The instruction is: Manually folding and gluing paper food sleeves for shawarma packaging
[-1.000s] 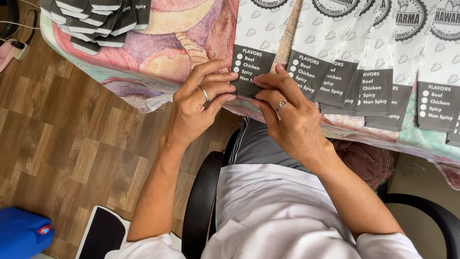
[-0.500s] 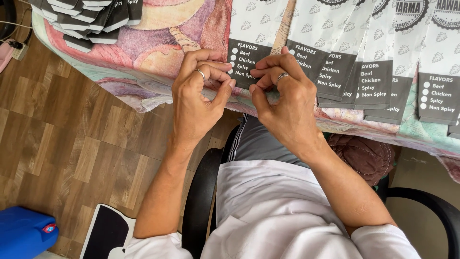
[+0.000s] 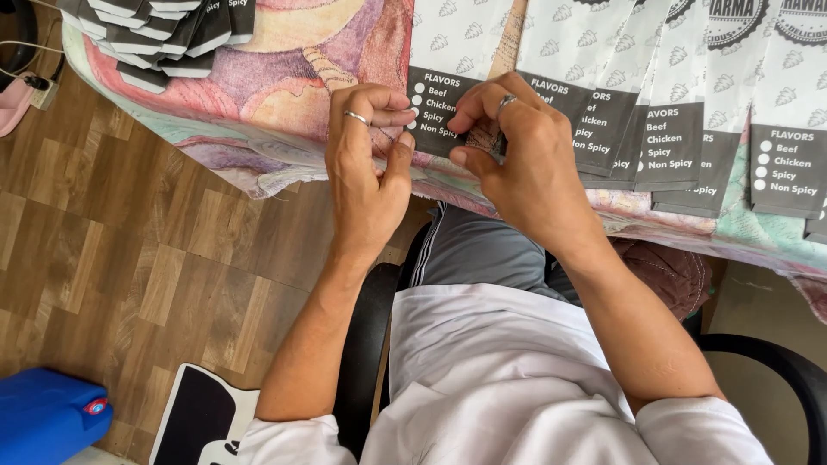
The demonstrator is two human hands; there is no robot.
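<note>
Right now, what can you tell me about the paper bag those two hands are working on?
The paper bag is flat, white with a small grey leaf-like pattern and a dark grey band at its lower end printed with white text and dots. It looks like thin paper. It lies on the colourful tablecloth at the table's edge, leftmost of an overlapping row. The left hand and right hand pinch its dark lower edge.

Head camera, steep downward view, close over table edge [image 3: 284,159], probably seated
</note>
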